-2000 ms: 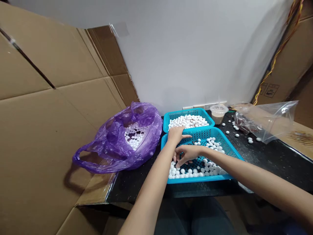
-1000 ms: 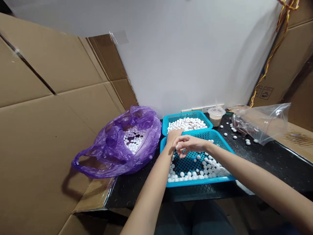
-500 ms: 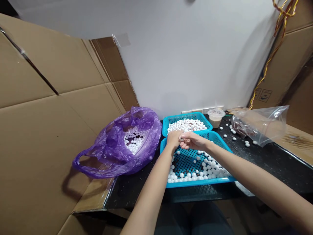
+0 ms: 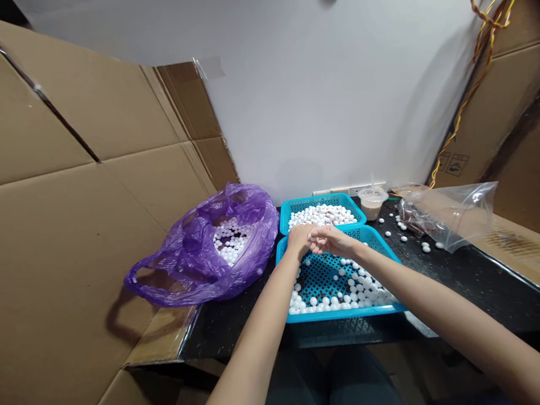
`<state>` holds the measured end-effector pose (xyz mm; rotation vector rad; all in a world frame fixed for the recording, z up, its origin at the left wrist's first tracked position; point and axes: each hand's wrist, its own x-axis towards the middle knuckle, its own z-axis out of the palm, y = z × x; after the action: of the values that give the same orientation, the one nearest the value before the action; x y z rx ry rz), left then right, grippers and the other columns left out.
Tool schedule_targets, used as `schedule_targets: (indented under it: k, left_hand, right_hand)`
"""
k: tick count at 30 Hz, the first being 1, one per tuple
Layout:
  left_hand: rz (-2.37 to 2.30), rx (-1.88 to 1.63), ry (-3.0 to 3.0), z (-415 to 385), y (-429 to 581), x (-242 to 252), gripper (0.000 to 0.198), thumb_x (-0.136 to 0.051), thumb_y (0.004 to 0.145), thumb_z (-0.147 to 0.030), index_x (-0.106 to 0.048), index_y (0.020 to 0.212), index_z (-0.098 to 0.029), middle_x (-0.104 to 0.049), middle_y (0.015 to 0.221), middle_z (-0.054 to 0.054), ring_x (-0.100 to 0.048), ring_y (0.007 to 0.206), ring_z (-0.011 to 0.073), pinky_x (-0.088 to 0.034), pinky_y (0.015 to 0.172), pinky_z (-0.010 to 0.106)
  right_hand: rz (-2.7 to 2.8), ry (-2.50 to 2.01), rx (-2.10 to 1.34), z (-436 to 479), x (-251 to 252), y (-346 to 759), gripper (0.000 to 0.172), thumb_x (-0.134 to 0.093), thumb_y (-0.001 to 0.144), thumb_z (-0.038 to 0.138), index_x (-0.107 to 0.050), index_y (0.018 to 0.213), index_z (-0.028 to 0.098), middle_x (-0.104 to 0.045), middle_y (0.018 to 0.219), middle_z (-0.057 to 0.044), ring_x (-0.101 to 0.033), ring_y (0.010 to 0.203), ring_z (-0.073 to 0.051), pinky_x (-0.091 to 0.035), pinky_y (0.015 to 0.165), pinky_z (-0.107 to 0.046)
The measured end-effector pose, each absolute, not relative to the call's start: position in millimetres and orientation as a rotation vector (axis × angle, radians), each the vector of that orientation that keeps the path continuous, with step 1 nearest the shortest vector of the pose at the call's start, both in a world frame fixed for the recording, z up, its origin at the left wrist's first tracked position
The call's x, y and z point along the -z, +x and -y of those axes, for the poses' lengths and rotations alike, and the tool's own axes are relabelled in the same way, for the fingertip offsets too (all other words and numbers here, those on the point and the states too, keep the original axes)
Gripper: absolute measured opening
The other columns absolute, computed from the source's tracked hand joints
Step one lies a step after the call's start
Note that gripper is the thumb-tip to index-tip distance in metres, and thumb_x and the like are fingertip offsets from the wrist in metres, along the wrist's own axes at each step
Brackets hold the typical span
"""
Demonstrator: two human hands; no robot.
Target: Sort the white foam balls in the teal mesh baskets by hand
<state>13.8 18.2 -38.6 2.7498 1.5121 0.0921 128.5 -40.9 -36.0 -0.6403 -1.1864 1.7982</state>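
Observation:
My left hand (image 4: 300, 238) and my right hand (image 4: 331, 240) meet over the far left part of the front blue basket (image 4: 343, 316). The left one shows its back, with its fingers curled inward and mostly hidden. Thumb and fingers of the right one are bent together against the left fingers. Whatever sits between them is too small and covered to make out. Below, many white balls (image 4: 368, 289) lie along the front and right of the basket, with brown bits on its mesh floor. Right behind stands a second blue basket (image 4: 285, 214) full of white balls (image 4: 323, 215).
At left an open purple plastic bag (image 4: 185, 270) holds more white balls. A lidded cup (image 4: 372, 203) stands at the back right. Near it, loose white balls (image 4: 404, 239) and a clear bag (image 4: 459, 222) with brown contents lie on the black table (image 4: 476, 287). Cardboard (image 4: 84, 225) flanks the left.
The right fingers have shifted slightly and now close nearer to the left hand; a small pale spot seen at the right thumb earlier is covered. Baskets and bags stay put.

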Motion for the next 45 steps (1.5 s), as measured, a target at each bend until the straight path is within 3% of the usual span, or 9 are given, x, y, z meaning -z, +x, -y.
schedule_targets:
  k: [9,24,29,38,45]
  left_hand:
    - [-1.505,-0.132,2.763,-16,13,36,0.022,-0.041,0.075,-0.027,-0.062,0.077,-0.019,-0.063,0.074,0.005,-0.057,0.072,0.0185,-0.039,0.066,0.028]
    - [-1.504,-0.153,2.764,-14,14,37,0.024,-0.043,0.075,-0.027,-0.063,0.077,-0.015,-0.064,0.076,0.01,-0.058,0.075,0.0238,-0.04,0.067,0.032]
    - [-1.495,-0.18,2.792,-14,13,37,0.024,-0.041,0.076,-0.026,-0.063,0.077,-0.016,-0.063,0.076,0.009,-0.057,0.073,0.0213,-0.039,0.065,0.029]
    - [-1.502,-0.227,2.75,-8,11,32,0.031,-0.036,0.077,-0.029,-0.064,0.073,-0.015,-0.065,0.08,0.009,-0.056,0.076,0.0203,-0.04,0.067,0.028]
    - [-1.478,-0.222,2.775,-8,12,33,0.032,-0.037,0.079,-0.032,-0.063,0.07,-0.015,-0.064,0.076,0.009,-0.057,0.076,0.0206,-0.041,0.069,0.03]
  right_hand:
    - [1.241,-0.709,-1.719,37,38,134,0.032,-0.068,0.063,0.037,-0.062,0.077,0.009,-0.065,0.062,-0.005,-0.062,0.055,-0.011,-0.05,0.053,-0.019]
    - [1.314,-0.735,-1.697,36,40,136,0.033,-0.069,0.062,0.038,-0.062,0.079,0.01,-0.064,0.062,-0.004,-0.063,0.059,-0.012,-0.05,0.055,-0.02]
    - [1.299,-0.745,-1.672,36,40,135,0.032,-0.068,0.062,0.036,-0.062,0.079,0.011,-0.065,0.064,-0.004,-0.062,0.058,-0.011,-0.051,0.057,-0.021]
    - [1.073,-0.686,-1.793,35,39,135,0.018,-0.059,0.075,0.027,-0.06,0.084,0.011,-0.065,0.072,-0.007,-0.063,0.063,-0.01,-0.051,0.057,-0.016]
    - [0.971,-0.662,-1.811,35,38,135,0.022,-0.053,0.081,0.033,-0.057,0.079,0.012,-0.064,0.07,-0.004,-0.062,0.06,-0.008,-0.051,0.053,-0.013]
